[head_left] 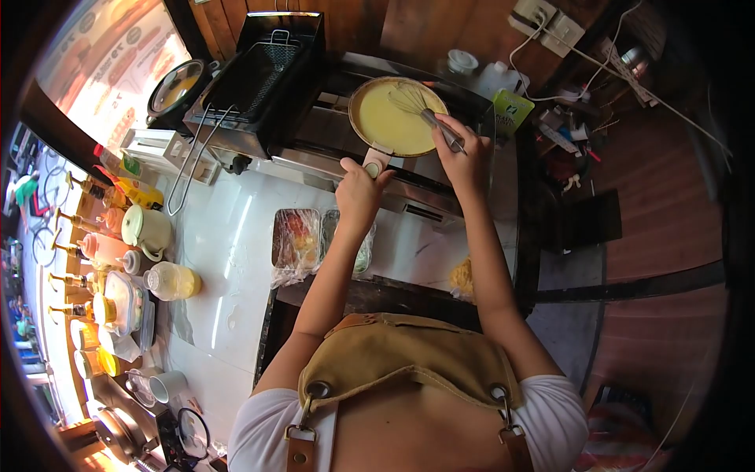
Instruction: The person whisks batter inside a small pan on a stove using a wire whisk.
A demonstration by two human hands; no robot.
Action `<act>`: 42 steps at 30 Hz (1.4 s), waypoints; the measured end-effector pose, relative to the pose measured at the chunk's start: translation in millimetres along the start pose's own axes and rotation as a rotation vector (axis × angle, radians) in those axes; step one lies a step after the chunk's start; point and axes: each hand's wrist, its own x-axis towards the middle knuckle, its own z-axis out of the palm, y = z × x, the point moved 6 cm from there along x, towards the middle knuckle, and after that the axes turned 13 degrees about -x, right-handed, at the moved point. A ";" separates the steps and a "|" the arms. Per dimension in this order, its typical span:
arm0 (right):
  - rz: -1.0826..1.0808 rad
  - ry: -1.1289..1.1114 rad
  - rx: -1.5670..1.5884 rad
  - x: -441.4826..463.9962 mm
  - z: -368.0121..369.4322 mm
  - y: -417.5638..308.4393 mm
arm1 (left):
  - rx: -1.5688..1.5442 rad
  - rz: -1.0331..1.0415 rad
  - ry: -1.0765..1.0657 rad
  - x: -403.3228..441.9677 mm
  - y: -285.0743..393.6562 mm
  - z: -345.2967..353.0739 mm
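A round pan (351, 118) full of pale yellow liquid (383, 118) sits over the cooktop (314, 130) at the top middle. My left hand (360, 189) is closed around the pan's handle (377, 160), on the side facing me. In my right hand (465, 157) is a wire whisk (437, 124), gripped by its metal handle. The whisk's wire loops lie in the liquid at the right part of the pan, tilted up toward my hand. Whether the pan rests on the surface or is held slightly above it, I cannot tell.
Left of the pan stands a fryer with a wire basket (271, 67) and a lidded pot (177, 86). Plastic-wrapped containers (296, 240) lie under my left forearm. Bottles and a sauce jar (173, 282) crowd the counter's left edge. Cables (586, 51) hang at the upper right.
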 end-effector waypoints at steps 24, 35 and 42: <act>-0.199 -0.266 0.297 19.0 12.9 -16.4 | 0.036 0.026 0.025 -0.6 1.4 -1.8; 0.007 -0.031 0.028 2.2 -36.6 4.1 | 0.032 0.026 0.039 1.0 -3.1 0.2; 0.189 -0.299 0.402 -21.2 -32.6 -29.9 | -0.037 0.001 0.107 9.3 -23.5 17.7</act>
